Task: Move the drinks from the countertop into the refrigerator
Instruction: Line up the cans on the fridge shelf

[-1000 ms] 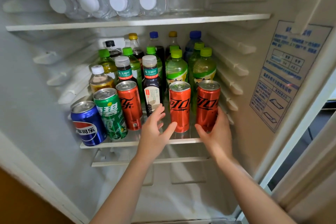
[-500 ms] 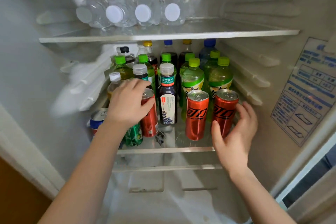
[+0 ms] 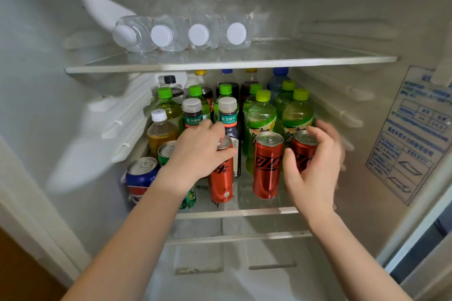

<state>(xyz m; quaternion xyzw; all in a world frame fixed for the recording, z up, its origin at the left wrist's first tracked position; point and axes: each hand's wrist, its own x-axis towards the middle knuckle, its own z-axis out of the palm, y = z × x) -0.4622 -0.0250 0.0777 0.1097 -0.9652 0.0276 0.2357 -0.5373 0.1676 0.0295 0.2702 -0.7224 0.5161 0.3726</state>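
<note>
Inside the open refrigerator, the middle glass shelf (image 3: 256,211) carries several drinks. My left hand (image 3: 198,151) grips the top of a red cola can (image 3: 221,179) near the shelf's front. My right hand (image 3: 315,168) wraps round another red cola can (image 3: 302,151) at the right. A third red can (image 3: 267,166) stands free between them. A blue Pepsi can (image 3: 139,178) and a green can (image 3: 167,150) stand at the left. Green-capped bottles (image 3: 261,120) and dark tea bottles (image 3: 227,117) fill the rows behind.
Several clear water bottles (image 3: 181,34) lie on the upper shelf (image 3: 232,63), caps facing me. A blue-printed label (image 3: 415,134) is on the right inner wall. The fridge's side walls carry moulded shelf rails. Below the middle shelf is an open compartment.
My left hand left the gap beside the middle can and took hold of the red can on the left. My right hand closed further round the right can. The view shifted upward.
</note>
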